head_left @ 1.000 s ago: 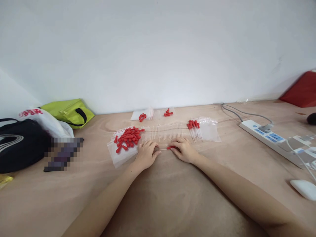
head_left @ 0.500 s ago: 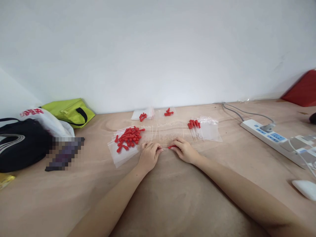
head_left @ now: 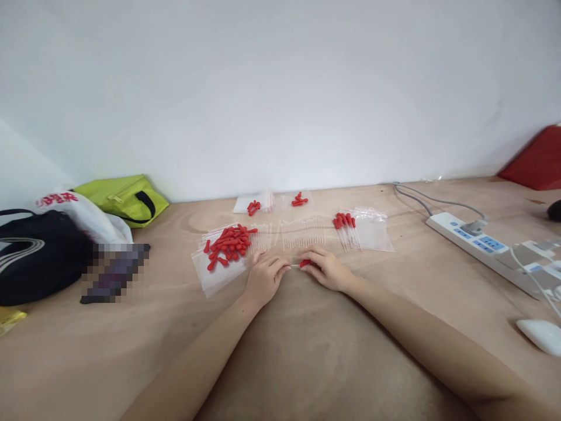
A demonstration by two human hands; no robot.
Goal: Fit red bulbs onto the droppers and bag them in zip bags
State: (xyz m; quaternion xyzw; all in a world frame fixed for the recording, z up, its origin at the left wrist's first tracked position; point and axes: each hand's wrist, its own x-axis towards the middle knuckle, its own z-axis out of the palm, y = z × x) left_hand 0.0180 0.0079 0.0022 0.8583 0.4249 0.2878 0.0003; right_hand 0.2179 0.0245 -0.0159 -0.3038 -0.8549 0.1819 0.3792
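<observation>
My left hand (head_left: 265, 276) pinches a thin clear dropper tube (head_left: 295, 266) between thumb and fingers. My right hand (head_left: 328, 268) is closed on a red rubber bulb (head_left: 304, 263), which meets the tube's right end between the two hands. How far the tube reaches into the bulb is hidden by my fingers. Left of my left hand, a heap of red bulbs (head_left: 230, 242) lies on clear zip bags (head_left: 214, 279). Beyond my hands, several clear tubes (head_left: 303, 233) lie side by side. Droppers with red bulbs fitted (head_left: 345, 222) rest on a clear bag (head_left: 374, 231) at the right.
Against the wall are two small groups of red bulbs (head_left: 253, 207) on bags. A power strip (head_left: 467, 234) with cables and a white mouse (head_left: 540, 335) are at the right. A black bag (head_left: 41, 263), a white plastic bag (head_left: 94, 219) and a lime-green bag (head_left: 118, 199) fill the left.
My hands have come slightly closer together. Less of the clear tube shows between them.
</observation>
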